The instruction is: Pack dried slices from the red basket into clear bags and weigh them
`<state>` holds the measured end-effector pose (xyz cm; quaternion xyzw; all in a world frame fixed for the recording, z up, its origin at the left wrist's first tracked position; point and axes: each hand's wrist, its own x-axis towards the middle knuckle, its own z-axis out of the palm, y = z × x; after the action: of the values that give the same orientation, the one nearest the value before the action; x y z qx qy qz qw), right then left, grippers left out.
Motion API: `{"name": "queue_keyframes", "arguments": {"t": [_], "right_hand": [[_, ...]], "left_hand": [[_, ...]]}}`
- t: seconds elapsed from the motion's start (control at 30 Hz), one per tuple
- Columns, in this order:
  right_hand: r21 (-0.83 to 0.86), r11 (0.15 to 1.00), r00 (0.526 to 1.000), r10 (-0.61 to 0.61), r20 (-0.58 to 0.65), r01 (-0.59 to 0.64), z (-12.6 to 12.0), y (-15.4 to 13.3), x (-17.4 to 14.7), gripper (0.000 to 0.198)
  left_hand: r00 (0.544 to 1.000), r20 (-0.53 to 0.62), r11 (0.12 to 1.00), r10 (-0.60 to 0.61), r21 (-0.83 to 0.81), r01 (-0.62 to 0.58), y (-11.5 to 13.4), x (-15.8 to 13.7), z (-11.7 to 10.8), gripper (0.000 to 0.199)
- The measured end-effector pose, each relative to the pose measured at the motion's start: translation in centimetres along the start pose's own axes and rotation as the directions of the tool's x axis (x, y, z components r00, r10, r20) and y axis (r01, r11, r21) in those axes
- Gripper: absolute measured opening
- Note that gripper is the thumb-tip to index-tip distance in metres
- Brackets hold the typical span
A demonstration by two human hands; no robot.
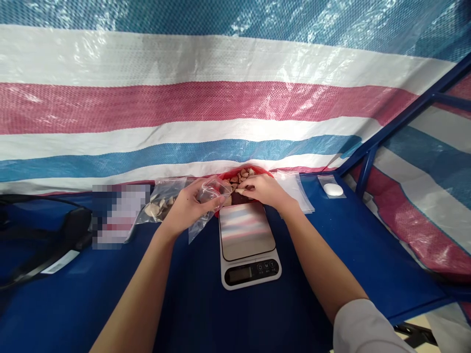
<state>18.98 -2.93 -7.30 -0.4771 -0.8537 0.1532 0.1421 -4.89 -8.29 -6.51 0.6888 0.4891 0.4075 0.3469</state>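
Pale sleeve (pixel 368 327): near side, right of the scale (pixel 247 233). Left hand (pixel 191 203): off its far-left corner, fingers gripping a clear bag (pixel 216 188). Right hand (pixel 263 190): behind it, fingertips pinching a brown piece (pixel 240 191) (similar chunks (pixel 246 174) lie in the red container (pixel 260 168) there).
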Motion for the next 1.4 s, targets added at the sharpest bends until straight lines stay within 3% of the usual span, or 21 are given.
{"name": "queue_keyframes", "arguments": {"t": [0.13,0.23,0.33,0.5,0.73,0.93,1.03,1.23,1.4], "right_hand": [[0.277,0.958,0.997,-0.074,-0.023,0.078,-0.7,0.8,-0.4,0.020],[0.493,0.863,0.994,-0.090,-0.066,0.111,-1.4,0.9,-1.0,0.025],[0.601,0.785,0.988,-0.088,-0.130,0.149,-2.4,0.3,-1.7,0.030],[0.524,0.787,0.943,-0.238,-0.232,0.327,-3.8,-1.8,-2.3,0.017],[0.280,0.897,0.940,-0.326,-0.101,0.342,-4.0,-3.5,-2.2,0.014],[0.265,0.889,0.927,-0.349,-0.134,0.373,-3.2,-3.7,-1.9,0.018],[0.314,0.880,0.934,-0.331,-0.132,0.356,-3.5,-3.6,-2.0,0.020],[0.390,0.888,0.966,-0.190,-0.175,0.245,-4.6,-1.3,-2.5,0.020],[0.190,0.982,0.995,-0.001,-0.100,0.020,-4.7,2.1,-2.8,0.024]], "left_hand": [[0.999,0.019,1.000,0.027,0.003,-0.027,0.1,0.0,0.3,0.061],[0.998,0.050,0.999,0.033,0.010,-0.033,0.1,0.0,0.6,0.062],[0.996,0.063,0.998,0.060,0.022,-0.061,0.0,-0.1,1.1,0.061],[0.991,0.115,0.997,0.070,0.022,-0.073,0.2,-0.2,2.1,0.061],[0.974,0.137,0.983,0.181,-0.033,-0.178,0.7,0.0,2.9,0.045],[0.973,0.102,0.978,0.208,-0.026,-0.206,0.5,0.1,3.1,0.043],[0.977,0.092,0.981,0.194,-0.034,-0.192,0.3,0.0,3.1,0.042],[0.998,0.010,0.998,0.062,0.009,-0.062,-0.1,-0.1,2.6,0.066],[0.998,-0.038,0.999,0.047,0.022,-0.047,0.0,0.0,2.3,0.069]]}}
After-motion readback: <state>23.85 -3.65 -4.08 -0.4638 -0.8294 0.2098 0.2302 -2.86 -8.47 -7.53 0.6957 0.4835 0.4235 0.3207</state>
